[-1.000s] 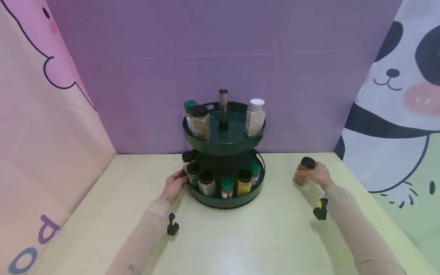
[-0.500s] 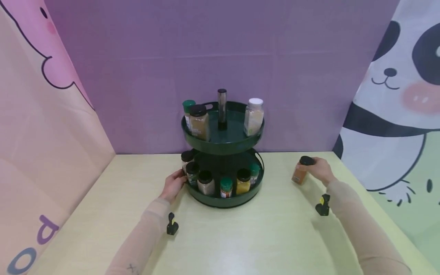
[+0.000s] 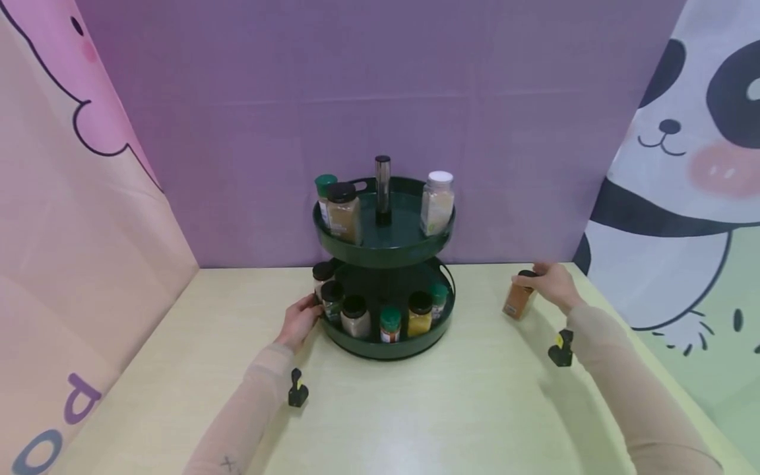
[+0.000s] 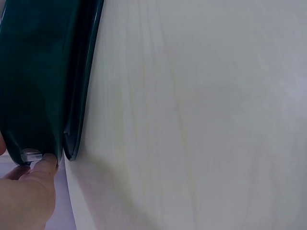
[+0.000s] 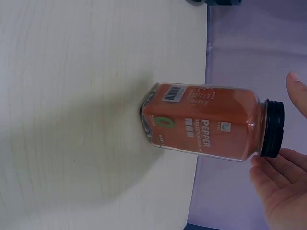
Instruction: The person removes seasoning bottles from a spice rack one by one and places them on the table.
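Right hand [image 3: 549,285] fingers on black lid of orange-red pepper jar [image 3: 519,300], standing on desk [image 3: 415,409] right of frame. Left hand [image 3: 299,321] grips dark green two-tier rack's [image 3: 386,330] lower rim. Risk: loose top hold tips jar.

Both arms are covered by thin, close-fitting sleeves of a pale beige colour, which end at the wrists. The left hand [image 3: 299,321] and the right hand [image 3: 549,285] are left bare. A small black camera clip [image 3: 297,389] with a yellow mark is worn under the left wrist, and the same kind of clip [image 3: 561,349] is seen under the right wrist. A small dark mark is seen on the left sleeve [image 3: 228,463] near the elbow.
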Available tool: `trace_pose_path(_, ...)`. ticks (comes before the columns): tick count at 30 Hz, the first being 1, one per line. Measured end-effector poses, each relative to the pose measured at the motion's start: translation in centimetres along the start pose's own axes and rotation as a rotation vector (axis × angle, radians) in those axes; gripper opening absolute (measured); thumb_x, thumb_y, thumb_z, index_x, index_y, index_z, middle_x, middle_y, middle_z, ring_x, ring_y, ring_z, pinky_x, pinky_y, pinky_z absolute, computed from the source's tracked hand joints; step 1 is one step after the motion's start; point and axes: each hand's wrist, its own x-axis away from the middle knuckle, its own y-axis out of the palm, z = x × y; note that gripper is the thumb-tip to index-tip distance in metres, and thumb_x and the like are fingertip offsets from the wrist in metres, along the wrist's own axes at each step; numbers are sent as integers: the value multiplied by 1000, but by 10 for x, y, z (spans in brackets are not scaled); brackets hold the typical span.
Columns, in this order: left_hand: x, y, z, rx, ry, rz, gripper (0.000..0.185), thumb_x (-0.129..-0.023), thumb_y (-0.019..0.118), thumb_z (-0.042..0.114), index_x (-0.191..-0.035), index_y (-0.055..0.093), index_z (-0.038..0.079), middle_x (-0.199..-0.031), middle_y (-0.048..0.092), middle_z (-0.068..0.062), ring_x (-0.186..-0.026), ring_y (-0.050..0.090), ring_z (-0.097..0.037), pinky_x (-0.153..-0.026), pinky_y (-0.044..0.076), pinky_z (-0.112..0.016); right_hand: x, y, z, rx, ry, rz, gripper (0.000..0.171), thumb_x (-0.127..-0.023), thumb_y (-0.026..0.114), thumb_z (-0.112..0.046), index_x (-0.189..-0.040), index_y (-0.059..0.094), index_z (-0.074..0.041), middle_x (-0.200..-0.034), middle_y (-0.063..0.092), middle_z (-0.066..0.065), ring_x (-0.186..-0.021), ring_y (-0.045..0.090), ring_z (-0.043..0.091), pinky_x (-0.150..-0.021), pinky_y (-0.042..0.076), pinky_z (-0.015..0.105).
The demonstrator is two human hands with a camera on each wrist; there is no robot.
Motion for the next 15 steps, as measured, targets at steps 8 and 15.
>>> trace_pose_path(8,0,-2,1,4,-20,-5,54,-89,43,2,-140,26,-6,-146,28,-22,-133,31,-31,-109,30,-39,0,-3,-10,22,-65,5,92,-81,66,-42,-139,20,12,-143,25,32,-129,27,48,-105,28,56)
trace_pose_path(15,-1,0,-1,3,-18,-3,53,-89,43,1,-139,29,-7,-145,31,-22,-133,31,-30,-109,30,-40,2,-6,-15,93,-168,41,76,-85,63,-30,-137,26,12,-139,31,32,-125,32,49,-103,30,56)
